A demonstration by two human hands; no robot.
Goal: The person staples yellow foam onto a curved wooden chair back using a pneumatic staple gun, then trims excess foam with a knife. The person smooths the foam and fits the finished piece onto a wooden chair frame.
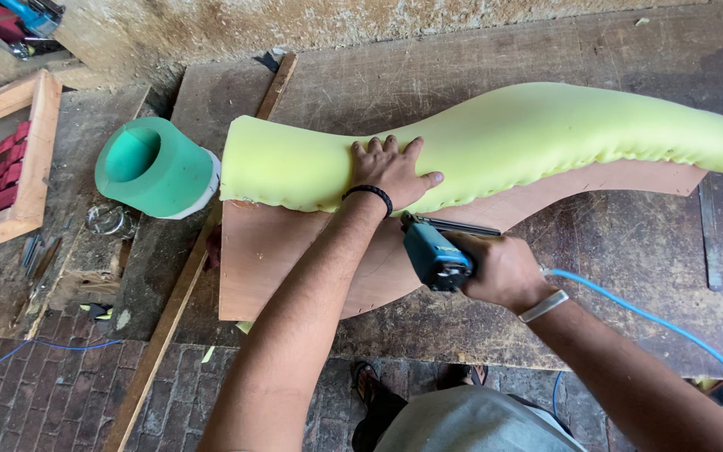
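Head view: our left hand [391, 172] presses fingers flat on the yellow foam [495, 138] at twelve o'clock; right hand [499, 269] fingers grip the blue staple gun [433, 255] against the wooden panel [286, 251].

No packages, labels, signs, screens.

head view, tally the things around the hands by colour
Yellow-green: 1, curved foam pad under the left hand
Blue: 2, pneumatic staple gun in the right hand; thin air hose
Green: 1, foam cylinder
Brown: 1, curved plywood panel
Total: 5
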